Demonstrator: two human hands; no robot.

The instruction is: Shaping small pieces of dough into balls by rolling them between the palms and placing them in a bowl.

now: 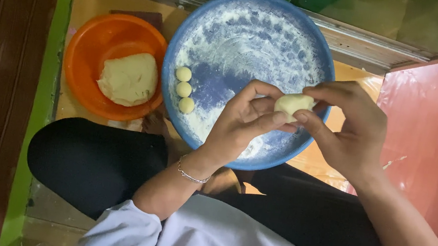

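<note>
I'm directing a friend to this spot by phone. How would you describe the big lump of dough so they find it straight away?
Start at the wide blue floured tray in front of the seated person. Just to its left sits an orange bowl, and the big dough lump lies inside it. Unlike the three small dough balls lined up on the tray, it is large, irregular and unshaped.

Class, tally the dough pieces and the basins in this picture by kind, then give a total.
Small round dough balls on the floured blue basin: 3
Dough piece held in both hands: 1
Large dough lump in the orange basin: 1
Basins: 2
Total: 7
</note>
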